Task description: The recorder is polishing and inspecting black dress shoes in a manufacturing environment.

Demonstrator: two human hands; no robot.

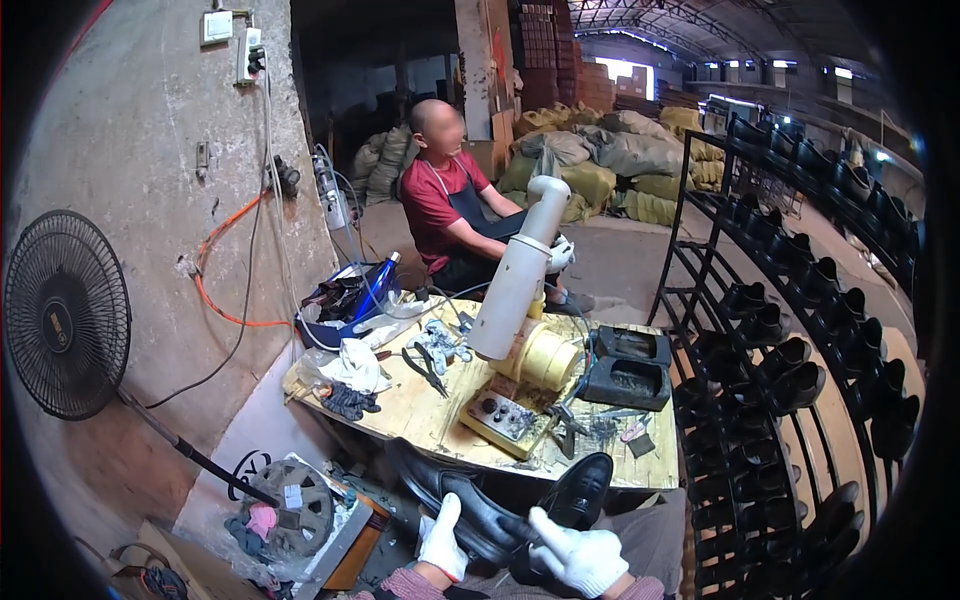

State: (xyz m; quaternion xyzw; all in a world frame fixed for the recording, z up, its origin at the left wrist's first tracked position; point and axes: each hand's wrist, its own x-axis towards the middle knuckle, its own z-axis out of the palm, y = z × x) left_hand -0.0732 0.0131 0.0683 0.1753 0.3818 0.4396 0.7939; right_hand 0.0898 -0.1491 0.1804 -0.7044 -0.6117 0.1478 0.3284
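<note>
A black leather shoe (465, 505) lies tilted over my lap, its toe toward the far left. My left hand (443, 540), in a white glove, is closed on its near side with the thumb up; the other fingers are hidden beneath. My right hand (580, 555), also gloved in white, is at the heel end, thumb and fingers bent around something dark I cannot make out. A second black shoe (583, 492) rests just beyond my right hand, against the near edge of the worktable (420, 415).
The table bears a yellow machine with a grey pipe (520, 280), pliers (427, 370), black trays (625, 380) and rags (355, 370). Racks of black shoes (790, 370) stand right, a fan (68, 315) left. A person in red (445, 200) sits beyond.
</note>
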